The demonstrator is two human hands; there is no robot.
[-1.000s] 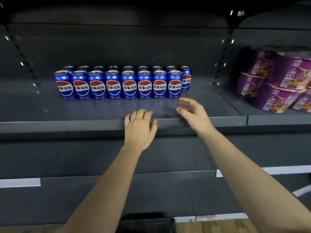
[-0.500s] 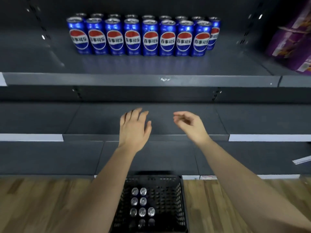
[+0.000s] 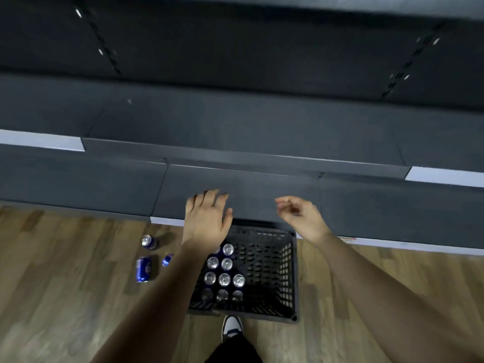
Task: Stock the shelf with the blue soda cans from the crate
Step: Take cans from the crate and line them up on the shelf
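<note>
The blue soda cans (image 3: 224, 279) stand upright in the left half of a black perforated plastic crate (image 3: 288, 271), packed in short rows with their silver tops facing up; the nearest row sits in shadow against the near wall. The right half of the crate shows only its slotted bottom.

The left hand (image 3: 207, 218) hangs palm down over the far left corner of the crate, above the farthest cans and apart from them, its wrist covering part of one can top. Its fingers are straight and slightly spread, the thumb out to the right, and it holds nothing. The right hand (image 3: 301, 218) hangs over the crate's far right corner, well away from the cans, its fingers loosely curled toward the palm and empty. Both forearms reach in from the near edge of the view, the left one crossing the crate's left wall.

The crate rests on a wooden plank floor (image 3: 65, 297), its far side against the front edge of the dark grey bottom shelf (image 3: 104, 184). Left of the crate, three loose blue cans (image 3: 143, 269) sit on the floor: one lies on its side, one farther off shows its top, and a third is half hidden by the left forearm. A black and white shoe (image 3: 231, 327) points at the crate's near wall. Behind the bottom shelf, a second grey shelf (image 3: 235, 127) carries white strips (image 3: 42, 141) along parts of its front edge.
</note>
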